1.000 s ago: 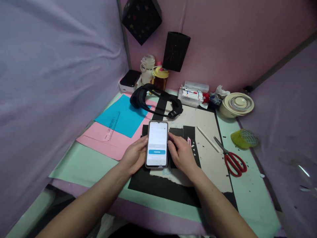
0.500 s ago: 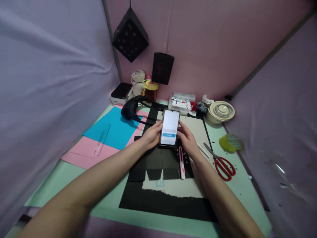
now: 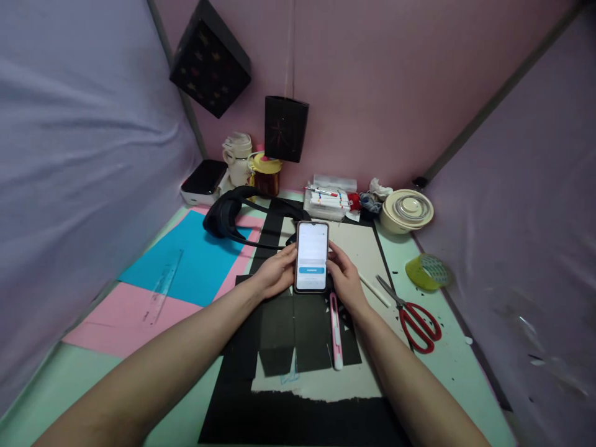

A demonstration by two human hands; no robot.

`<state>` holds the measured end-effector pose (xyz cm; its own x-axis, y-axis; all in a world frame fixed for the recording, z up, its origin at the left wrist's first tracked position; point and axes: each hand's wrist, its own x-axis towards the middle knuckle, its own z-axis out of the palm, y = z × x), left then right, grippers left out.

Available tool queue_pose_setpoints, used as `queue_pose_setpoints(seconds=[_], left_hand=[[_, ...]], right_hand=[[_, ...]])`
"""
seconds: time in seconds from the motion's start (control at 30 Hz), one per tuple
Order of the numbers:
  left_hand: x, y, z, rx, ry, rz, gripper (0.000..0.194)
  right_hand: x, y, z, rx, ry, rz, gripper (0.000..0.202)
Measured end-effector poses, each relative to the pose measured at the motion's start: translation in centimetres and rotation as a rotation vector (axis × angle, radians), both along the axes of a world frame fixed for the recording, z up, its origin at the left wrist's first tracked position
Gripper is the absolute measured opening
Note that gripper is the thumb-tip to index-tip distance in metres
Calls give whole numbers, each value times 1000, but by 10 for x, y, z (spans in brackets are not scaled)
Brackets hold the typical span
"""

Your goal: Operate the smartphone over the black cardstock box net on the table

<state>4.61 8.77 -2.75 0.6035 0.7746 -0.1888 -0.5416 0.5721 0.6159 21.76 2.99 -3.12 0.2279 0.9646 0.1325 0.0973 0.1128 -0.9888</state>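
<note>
A smartphone (image 3: 312, 251) with a lit white screen and a blue button stands upright between my hands over the table. My left hand (image 3: 278, 272) grips its left edge, and my right hand (image 3: 343, 273) holds the right edge. Under and in front of the phone lies a cut, creased sheet of black card (image 3: 279, 329). A pink and white utility knife (image 3: 336, 335) rests on it, just below my right hand. Beneath is a torn greyish-white board (image 3: 321, 388) on a larger black sheet (image 3: 288, 419).
Red-handled scissors (image 3: 414, 320), a white stick (image 3: 375, 290) and green tape (image 3: 426, 272) lie right. Blue paper (image 3: 181, 261), a clear ruler (image 3: 165, 282) and a black headset (image 3: 228, 217) are left. Behind stand markers (image 3: 326, 198), a bowl (image 3: 406, 211) and bottles; two black boxes (image 3: 285, 128) hang above.
The view has shifted, so most things on the table appear lower and further left. Both hands still hold the phone, its screen apparently unchanged.
</note>
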Motion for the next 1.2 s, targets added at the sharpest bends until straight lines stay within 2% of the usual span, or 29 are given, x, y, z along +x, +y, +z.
queue_pose_setpoints(seconds=[0.3,0.77,1.2], left_hand=[[-1,1,-4,15,-32,-22,35],[-2,0,-1,46,-17,-45,32],[-7,-3,5,42,94,-113,32]], right_hand=[[0,-1,0,2,-6,17,52],[0,-1,2,-17,8,15,51],[1,-1,4,-47,-7,-62,45]])
